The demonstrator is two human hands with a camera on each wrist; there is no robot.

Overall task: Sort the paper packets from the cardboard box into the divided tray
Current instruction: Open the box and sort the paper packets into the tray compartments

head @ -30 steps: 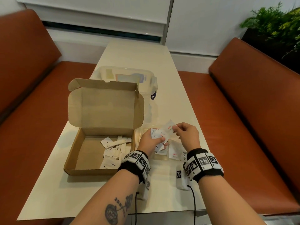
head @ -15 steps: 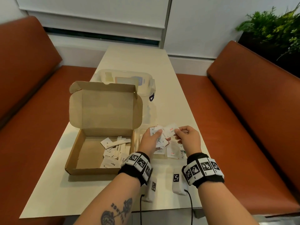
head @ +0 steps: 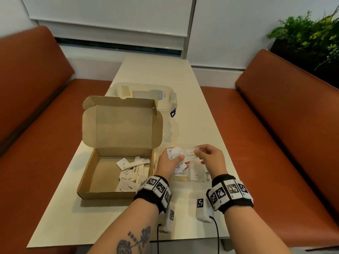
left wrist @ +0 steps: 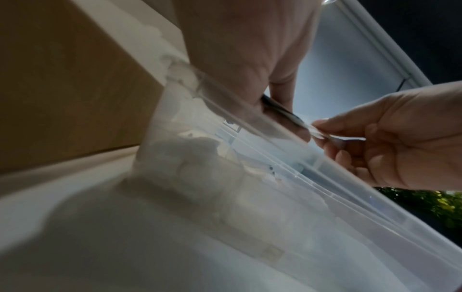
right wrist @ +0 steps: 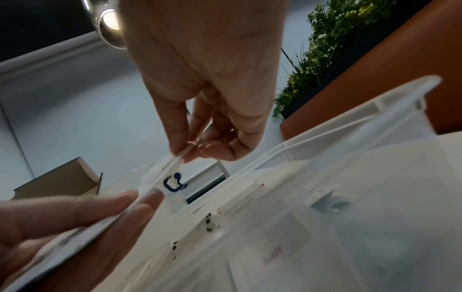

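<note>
Between two orange benches (head: 286, 136), the head view shows a cream table (head: 157, 74) bearing an open cardboard box (head: 110, 162) with loose paper packets (head: 132, 173), and just right of the box the clear divided tray (head: 197, 177), over which the left hand (head: 167, 166) grips a fan of packets (head: 175, 153) while the right hand (head: 212, 160) pinches one packet (head: 191, 154). From the left wrist, blurred, the tray's clear wall (left wrist: 275, 158) lies right of the box and the right hand's fingertips (left wrist: 322, 126) pinch a thin edge. From the right wrist, thumb and forefinger nip the packet's edge (right wrist: 175, 158) above the tray.

Since a second ago the right hand (head: 211, 158) sits lower and closer to the left hand (head: 169, 165). The packet (head: 190, 154) it pinches, earlier raised and tilted above the left hand's stack (head: 174, 153), now lies level beside that stack.
</note>
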